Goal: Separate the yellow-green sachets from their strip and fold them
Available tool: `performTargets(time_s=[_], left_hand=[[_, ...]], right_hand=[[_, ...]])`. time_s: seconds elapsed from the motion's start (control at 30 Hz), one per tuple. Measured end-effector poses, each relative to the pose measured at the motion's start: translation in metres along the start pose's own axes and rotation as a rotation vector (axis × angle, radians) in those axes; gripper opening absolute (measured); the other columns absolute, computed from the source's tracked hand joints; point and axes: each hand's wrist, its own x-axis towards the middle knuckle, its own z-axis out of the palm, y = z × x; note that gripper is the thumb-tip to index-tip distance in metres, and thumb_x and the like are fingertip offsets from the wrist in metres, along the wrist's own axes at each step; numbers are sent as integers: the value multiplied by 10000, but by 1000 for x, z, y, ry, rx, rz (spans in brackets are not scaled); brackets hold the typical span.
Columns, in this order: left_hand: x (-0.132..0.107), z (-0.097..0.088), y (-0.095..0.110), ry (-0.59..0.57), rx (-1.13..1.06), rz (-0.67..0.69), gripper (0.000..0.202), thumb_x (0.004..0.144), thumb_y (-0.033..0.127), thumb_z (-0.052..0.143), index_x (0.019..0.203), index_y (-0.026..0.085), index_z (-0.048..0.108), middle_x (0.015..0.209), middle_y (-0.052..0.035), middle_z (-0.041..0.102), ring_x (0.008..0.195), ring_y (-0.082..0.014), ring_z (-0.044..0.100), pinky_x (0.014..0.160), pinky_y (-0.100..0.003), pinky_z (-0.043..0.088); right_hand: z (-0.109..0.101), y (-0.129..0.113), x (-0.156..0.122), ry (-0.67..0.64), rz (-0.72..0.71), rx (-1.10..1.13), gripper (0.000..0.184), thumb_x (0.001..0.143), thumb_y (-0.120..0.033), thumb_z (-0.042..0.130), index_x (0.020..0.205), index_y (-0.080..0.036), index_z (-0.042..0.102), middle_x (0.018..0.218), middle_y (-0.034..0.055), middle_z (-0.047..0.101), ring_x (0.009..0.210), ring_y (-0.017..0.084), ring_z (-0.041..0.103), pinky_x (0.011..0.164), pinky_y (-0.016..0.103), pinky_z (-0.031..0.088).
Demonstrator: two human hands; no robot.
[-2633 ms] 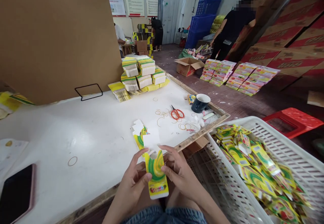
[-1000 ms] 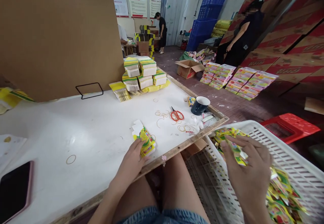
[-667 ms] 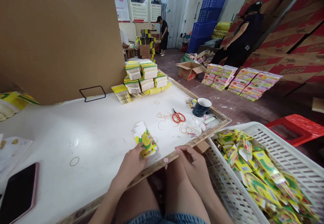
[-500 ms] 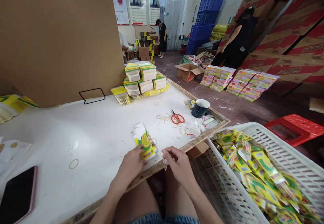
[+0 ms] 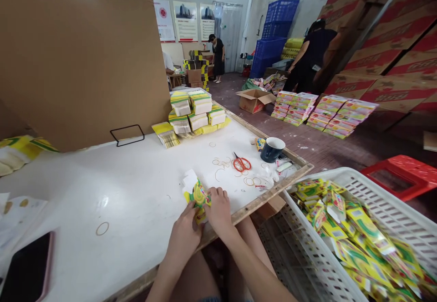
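Left hand (image 5: 184, 233) and right hand (image 5: 217, 207) are both gripping the small stack of yellow-and-green printed card sleeves (image 5: 196, 195), fingers closing on it from either side. The stack is lying on the white tabletop (image 5: 129, 188), just inside its raw wooden front edge (image 5: 269, 192).

Beyond it, loose tan rubber bands (image 5: 221, 161), orange-handled scissors (image 5: 241, 163) and a dark mug (image 5: 271, 149) are sitting toward the right rim. Banded bundles of sleeves (image 5: 196, 110) are piling at the far side against a brown cardboard wall (image 5: 78, 60). A white slotted plastic crate (image 5: 375, 192) of loose sleeves is standing right of the table.

Half a second ago the right hand was hovering off the stack; now it is on it.
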Motion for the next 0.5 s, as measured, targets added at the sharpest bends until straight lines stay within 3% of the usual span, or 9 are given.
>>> performTargets(time_s=[0.07,0.13,0.2,0.27,0.37,0.5], left_hand=[[-2,1,-3,18,-37,12,412,745,122,569,1152,161,623,1378,-152,538,1277,-295,493,1057,-442,390],[-5,-2,-6,113,-123,9,433,800,210,568,1230,169,557,1380,-140,536,1284,-270,488,1082,-432,366],[-7,-8,-6,273,-366,-22,479,835,310,571,1289,181,489,1379,-133,534,1288,-260,479,1089,-429,358],[-10,-14,-4,333,-724,-74,490,827,382,604,1269,191,509,1330,-129,577,1244,-270,520,1058,-423,397],[-12,-21,5,95,-1151,-138,474,777,430,677,1183,193,609,1194,-119,674,1135,-284,602,986,-402,464],[-15,-22,18,-173,-1429,-176,469,662,507,754,1028,217,714,1062,-95,739,1039,-295,651,913,-391,509]], right_hand=[[-2,3,1,5,7,113,178,701,-78,582,834,-195,606,887,85,645,918,268,551,859,394,390],[-6,4,2,-1,25,253,82,760,-151,546,819,-198,579,792,56,638,778,228,572,759,357,429],[-11,4,-2,-19,50,410,71,798,-251,536,836,-195,556,762,45,635,681,195,570,668,321,448],[-17,2,-9,-63,71,566,164,798,-346,559,850,-191,547,759,44,645,655,178,579,635,303,461],[-25,-5,-25,-156,107,760,268,742,-428,643,832,-192,553,715,30,655,654,173,602,647,304,481],[-36,-12,-43,-227,154,917,305,686,-447,727,767,-193,578,759,28,680,693,172,621,688,309,493]])
